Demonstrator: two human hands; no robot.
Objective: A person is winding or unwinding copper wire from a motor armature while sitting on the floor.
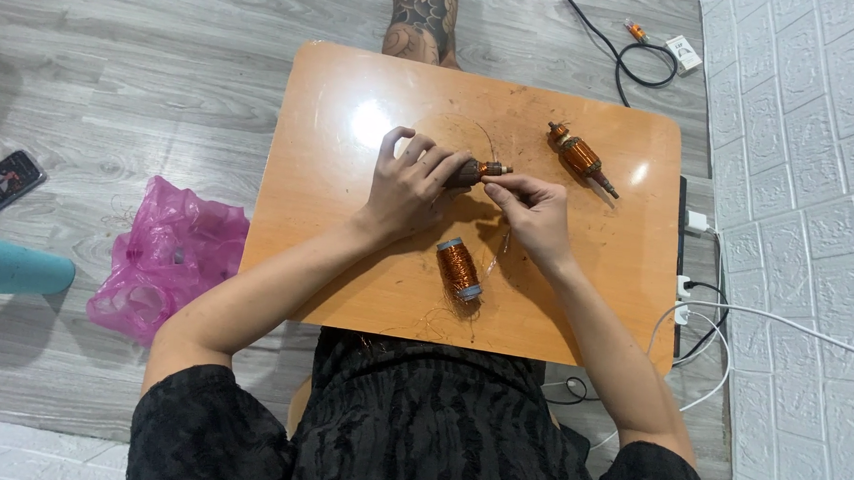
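My left hand [412, 183] grips a small motor armature [479, 170] with copper windings, held just above the orange table [351, 256]. My right hand [534, 208] pinches at the armature's shaft end, fingers closed on it or on a thin wire there. A spool of copper wire [459, 269] lies on the table below both hands. A second armature [579, 157] lies on the table to the upper right, apart from my hands.
A pink plastic bag [166, 256] sits on the wooden floor to the left, beyond it a phone [3, 184] and a teal cylinder [14, 267]. A power strip with white chargers [689, 254] and cables runs along the right edge. Someone's tattooed leg [421, 22] is behind the table.
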